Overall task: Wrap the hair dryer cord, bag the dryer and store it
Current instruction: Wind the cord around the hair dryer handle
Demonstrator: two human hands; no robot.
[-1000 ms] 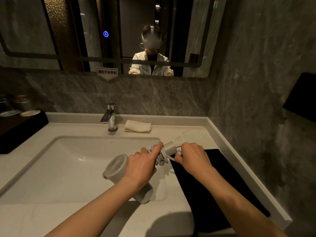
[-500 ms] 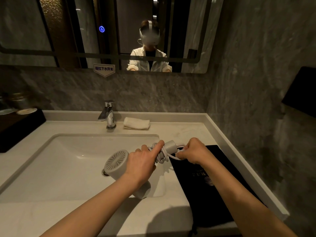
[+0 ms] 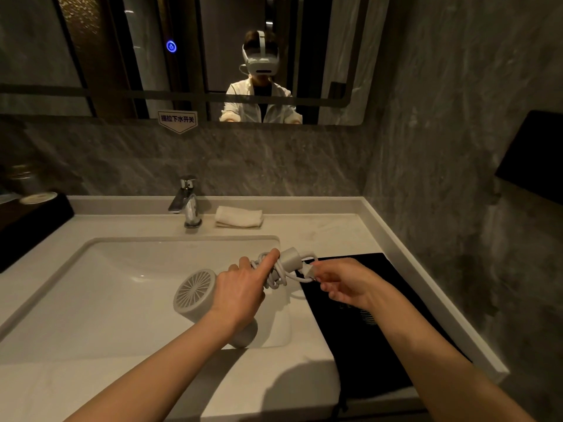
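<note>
A small white arrow-shaped sticker (image 3: 177, 120) at the lower edge of the mirror (image 3: 91, 56) carries dark Chinese characters reading 提拉下水开关. A round blue lit symbol (image 3: 171, 46) glows on the mirror glass higher up, but its mark is too small to make out. Pale printing (image 3: 365, 315) on the black bag (image 3: 380, 345) lying on the worktop is mostly hidden and cannot be read.

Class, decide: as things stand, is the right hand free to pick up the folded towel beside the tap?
Probably not yet: the right hand pinches the cord end, though nothing blocks the way to the towel.
</note>
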